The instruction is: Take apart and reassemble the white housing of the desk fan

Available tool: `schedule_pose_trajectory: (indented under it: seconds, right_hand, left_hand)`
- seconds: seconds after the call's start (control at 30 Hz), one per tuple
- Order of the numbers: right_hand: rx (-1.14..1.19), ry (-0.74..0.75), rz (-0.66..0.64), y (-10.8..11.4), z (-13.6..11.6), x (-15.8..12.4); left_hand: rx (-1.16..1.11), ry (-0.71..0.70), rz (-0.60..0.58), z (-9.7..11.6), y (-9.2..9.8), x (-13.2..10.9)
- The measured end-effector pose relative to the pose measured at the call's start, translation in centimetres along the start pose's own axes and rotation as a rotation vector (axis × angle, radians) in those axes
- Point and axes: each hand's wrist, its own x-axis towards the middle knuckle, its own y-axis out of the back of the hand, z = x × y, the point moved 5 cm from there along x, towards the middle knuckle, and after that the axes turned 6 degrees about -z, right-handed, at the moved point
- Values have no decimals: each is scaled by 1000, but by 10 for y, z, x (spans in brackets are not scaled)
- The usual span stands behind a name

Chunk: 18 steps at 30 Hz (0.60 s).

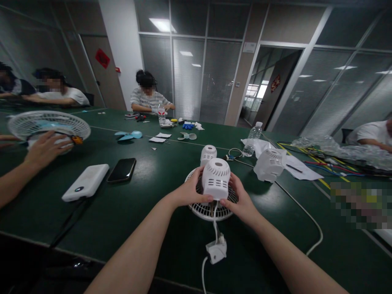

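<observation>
Between my two hands is a white fan motor housing (216, 179) with vent slots. My left hand (190, 188) wraps its left side, thumb along the lower edge. From the right, my right hand (241, 200) grips it the same way. Below the housing lies a round white fan grille (206, 215), partly covered by it and my hands. A white cord (215, 218) hangs from the housing to a small white box-like part (217, 250). Just behind stands another white housing (208, 152).
A third white housing (270, 164) and a water bottle (253, 139) stand to the right. Left are a power bank (87, 181), a phone (121, 170) and a co-worker's hand (45, 149) at another fan grille (72, 118). Blue fan blades (128, 135) lie farther back.
</observation>
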Motion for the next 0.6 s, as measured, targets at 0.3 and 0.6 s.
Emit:
schedule_pose_trajectory:
  seconds: [0.3,0.6]
  right_hand:
    - [8,-10,-29,0,-7,0]
    - [59,-27,-52,2,-3,0]
  left_hand:
    - [25,-2,-34,2,0,-3]
    - [29,-2,-51,3,-1,-2]
